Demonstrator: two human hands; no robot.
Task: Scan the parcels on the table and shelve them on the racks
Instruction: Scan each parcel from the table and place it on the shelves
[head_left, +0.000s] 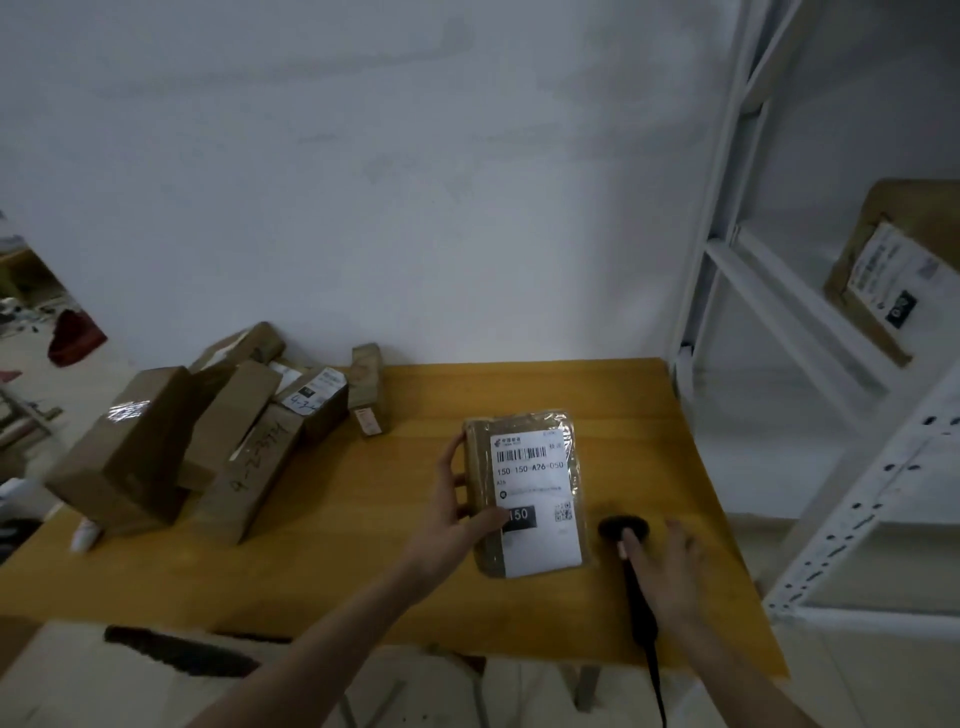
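Our left hand (451, 525) grips the labelled parcel (530, 488) near the middle of the yellow table (363, 519), thumb on the label, fingers curled round its left edge. At far left we see the pile of brown parcels (208, 431) (some with handwritten codes). Our right hand (662, 569), fingers spread, rests on the black scanner (626, 535). A white rack (810, 332) at right holds another parcel (888, 270).
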